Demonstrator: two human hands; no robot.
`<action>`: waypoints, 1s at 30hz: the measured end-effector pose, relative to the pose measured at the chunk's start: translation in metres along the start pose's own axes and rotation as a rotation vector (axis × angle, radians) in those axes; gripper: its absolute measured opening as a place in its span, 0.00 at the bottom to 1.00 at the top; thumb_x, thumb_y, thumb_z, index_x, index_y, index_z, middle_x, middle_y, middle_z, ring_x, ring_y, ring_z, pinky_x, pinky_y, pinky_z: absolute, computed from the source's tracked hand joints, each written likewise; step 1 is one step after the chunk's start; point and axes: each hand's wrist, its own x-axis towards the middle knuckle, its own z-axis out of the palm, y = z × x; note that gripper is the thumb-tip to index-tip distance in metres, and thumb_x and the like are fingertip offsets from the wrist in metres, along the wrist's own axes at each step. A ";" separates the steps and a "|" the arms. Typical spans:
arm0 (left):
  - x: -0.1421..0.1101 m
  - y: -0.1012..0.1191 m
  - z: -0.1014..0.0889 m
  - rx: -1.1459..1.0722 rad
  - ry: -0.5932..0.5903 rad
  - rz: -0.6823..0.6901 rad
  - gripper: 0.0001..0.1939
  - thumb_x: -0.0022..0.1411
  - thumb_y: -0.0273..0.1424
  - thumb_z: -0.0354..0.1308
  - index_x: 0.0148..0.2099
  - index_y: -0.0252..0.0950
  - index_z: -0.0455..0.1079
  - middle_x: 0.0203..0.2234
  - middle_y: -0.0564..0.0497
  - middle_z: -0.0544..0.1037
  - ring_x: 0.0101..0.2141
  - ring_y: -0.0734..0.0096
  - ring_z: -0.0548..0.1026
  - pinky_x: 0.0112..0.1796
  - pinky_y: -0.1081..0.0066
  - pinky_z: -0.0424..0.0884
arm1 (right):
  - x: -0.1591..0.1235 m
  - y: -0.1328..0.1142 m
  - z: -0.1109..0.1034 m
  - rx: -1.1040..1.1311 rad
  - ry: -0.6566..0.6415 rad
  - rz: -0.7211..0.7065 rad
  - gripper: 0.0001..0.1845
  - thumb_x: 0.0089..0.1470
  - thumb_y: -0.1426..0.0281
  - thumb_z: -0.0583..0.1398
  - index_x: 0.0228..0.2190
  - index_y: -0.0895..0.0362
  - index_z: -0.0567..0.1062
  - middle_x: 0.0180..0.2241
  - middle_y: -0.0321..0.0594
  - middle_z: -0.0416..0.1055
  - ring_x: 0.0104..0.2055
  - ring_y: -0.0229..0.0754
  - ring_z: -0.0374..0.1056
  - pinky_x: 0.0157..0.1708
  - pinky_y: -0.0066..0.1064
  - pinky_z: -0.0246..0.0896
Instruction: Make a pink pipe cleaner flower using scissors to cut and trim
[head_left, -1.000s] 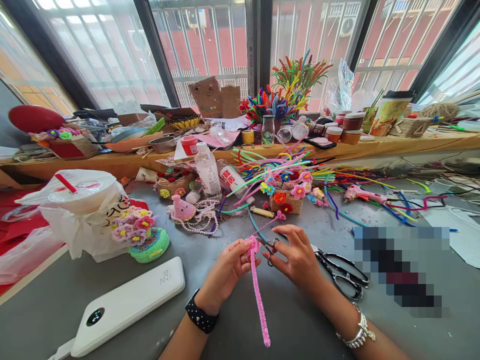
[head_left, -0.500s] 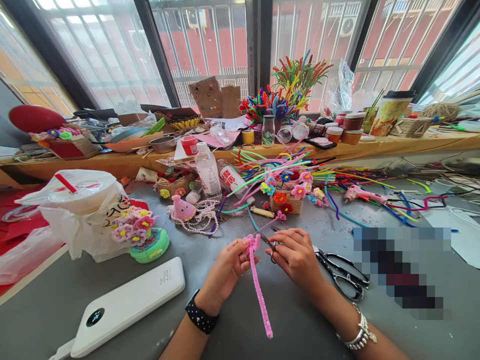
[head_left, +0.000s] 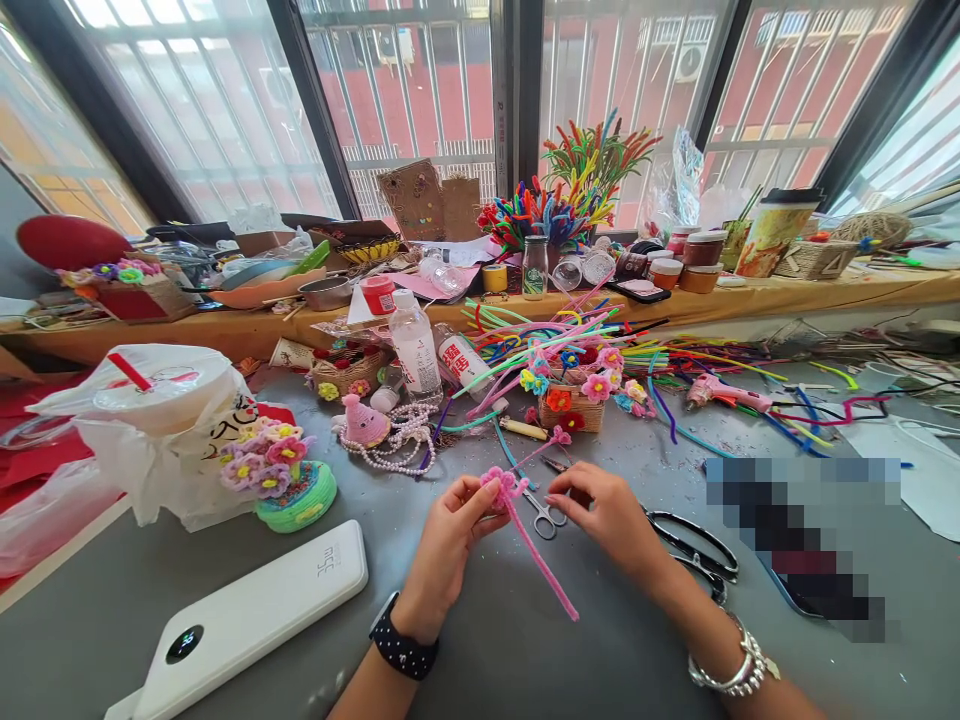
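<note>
My left hand (head_left: 454,535) pinches a pink pipe-cleaner flower (head_left: 501,486) between thumb and fingers. A long straight pink stem (head_left: 550,574) slants from it down to the right, over the grey table. Just right of the flower, the small silver scissors (head_left: 546,522) lie on the table with their finger loops toward me. My right hand (head_left: 604,515) hovers beside those loops, fingers bent and loosely apart, and no object shows in it. Behind the flower lies a small pink flower on a thin stem (head_left: 559,437). Black-handled scissors (head_left: 694,545) are partly hidden by my right arm.
To the left are a white power bank (head_left: 262,610), a green potted crochet flower piece (head_left: 296,495) and a bagged drink cup (head_left: 169,400). A flower basket (head_left: 574,405), loose pipe cleaners, bottles and a pink glue gun (head_left: 727,392) stand or lie farther back.
My right hand has let go of the small scissors, which now rest on the table. In my left hand the flower has turned, its stem swinging to the right.
</note>
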 end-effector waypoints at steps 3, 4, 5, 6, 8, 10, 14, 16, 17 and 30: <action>0.000 -0.003 0.002 0.053 -0.014 -0.021 0.08 0.45 0.30 0.62 0.24 0.32 0.67 0.20 0.53 0.74 0.25 0.74 0.72 0.31 0.71 0.69 | -0.001 -0.010 0.000 0.329 -0.005 0.035 0.08 0.48 0.66 0.58 0.30 0.57 0.71 0.28 0.37 0.70 0.29 0.37 0.66 0.30 0.27 0.62; -0.001 -0.004 0.002 0.066 -0.024 -0.034 0.08 0.45 0.30 0.62 0.23 0.32 0.67 0.20 0.53 0.74 0.24 0.74 0.72 0.31 0.71 0.70 | -0.001 -0.012 0.001 0.401 -0.004 0.045 0.08 0.48 0.65 0.58 0.30 0.58 0.71 0.28 0.37 0.69 0.30 0.37 0.66 0.30 0.27 0.62; -0.001 -0.004 0.003 0.078 -0.036 -0.044 0.08 0.45 0.30 0.62 0.24 0.32 0.67 0.21 0.52 0.74 0.24 0.74 0.72 0.30 0.72 0.70 | -0.002 -0.014 0.003 0.449 -0.003 0.052 0.08 0.48 0.65 0.58 0.29 0.58 0.71 0.28 0.37 0.69 0.30 0.37 0.66 0.31 0.26 0.62; -0.001 -0.005 0.003 0.090 -0.050 -0.051 0.07 0.46 0.30 0.62 0.25 0.32 0.67 0.21 0.52 0.75 0.25 0.74 0.72 0.30 0.72 0.70 | -0.003 -0.015 0.004 0.479 0.000 0.056 0.08 0.49 0.66 0.57 0.27 0.58 0.71 0.28 0.37 0.69 0.30 0.37 0.66 0.30 0.26 0.62; -0.001 -0.005 0.004 0.110 -0.083 -0.062 0.07 0.47 0.30 0.61 0.30 0.32 0.69 0.23 0.51 0.75 0.25 0.73 0.72 0.30 0.73 0.70 | -0.005 -0.016 0.007 0.510 0.005 0.073 0.08 0.49 0.66 0.56 0.26 0.58 0.71 0.27 0.37 0.68 0.29 0.37 0.65 0.29 0.26 0.61; -0.002 -0.004 0.004 0.128 -0.124 -0.089 0.09 0.48 0.30 0.60 0.33 0.31 0.70 0.24 0.50 0.75 0.26 0.73 0.72 0.30 0.73 0.69 | -0.006 -0.016 0.009 0.530 0.022 0.106 0.07 0.49 0.66 0.56 0.27 0.58 0.70 0.26 0.36 0.68 0.28 0.36 0.65 0.29 0.26 0.61; -0.003 -0.003 0.005 0.126 -0.167 -0.145 0.08 0.47 0.30 0.61 0.30 0.30 0.71 0.22 0.50 0.75 0.25 0.73 0.72 0.29 0.73 0.69 | -0.007 -0.018 0.011 0.555 0.086 0.128 0.05 0.48 0.68 0.57 0.29 0.58 0.68 0.27 0.35 0.68 0.29 0.36 0.64 0.30 0.26 0.61; -0.002 -0.003 0.005 0.113 -0.153 -0.142 0.07 0.47 0.31 0.61 0.28 0.31 0.70 0.22 0.50 0.75 0.25 0.73 0.72 0.29 0.74 0.69 | -0.008 -0.019 0.012 0.557 0.100 0.126 0.05 0.48 0.69 0.57 0.29 0.58 0.68 0.27 0.36 0.68 0.30 0.36 0.65 0.31 0.26 0.62; -0.002 -0.004 0.004 0.109 -0.146 -0.138 0.08 0.47 0.31 0.61 0.27 0.30 0.70 0.22 0.51 0.75 0.25 0.74 0.72 0.29 0.74 0.69 | -0.008 -0.019 0.012 0.551 0.104 0.126 0.05 0.48 0.69 0.57 0.29 0.58 0.68 0.27 0.36 0.68 0.30 0.36 0.65 0.31 0.26 0.62; 0.000 -0.007 0.000 0.091 -0.232 -0.170 0.09 0.50 0.33 0.59 0.29 0.30 0.71 0.23 0.50 0.75 0.25 0.74 0.72 0.31 0.73 0.69 | -0.012 -0.020 0.017 0.320 0.193 -0.012 0.07 0.50 0.72 0.55 0.34 0.57 0.69 0.30 0.38 0.71 0.31 0.37 0.67 0.33 0.28 0.62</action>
